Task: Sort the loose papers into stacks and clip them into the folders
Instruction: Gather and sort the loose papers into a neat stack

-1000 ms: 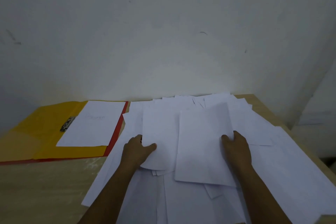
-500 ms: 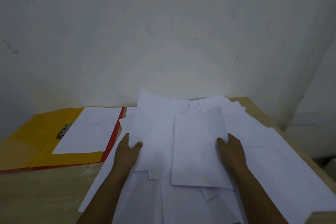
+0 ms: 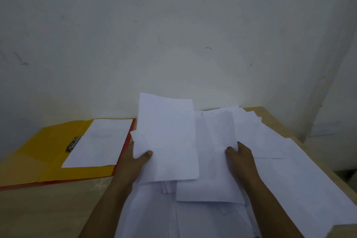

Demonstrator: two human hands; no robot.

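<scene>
My left hand grips a small bundle of white sheets by its left edge, thumb on top, and the bundle is tilted up off the pile. My right hand holds the right edge of another white sheet that lies on the pile. Loose white papers spread over the right half of the table. At the left lies an open yellow folder with a metal clip and one white page in it. A red folder edge shows beneath it.
The wooden table shows bare at the front left. A pale wall rises right behind the table. The table's right edge runs diagonally, with a gap to the wall beyond it.
My left hand has lifted its bundle of sheets up and toward the left, so that it now stands above the pile. My right hand has stayed on the other sheet's edge.
</scene>
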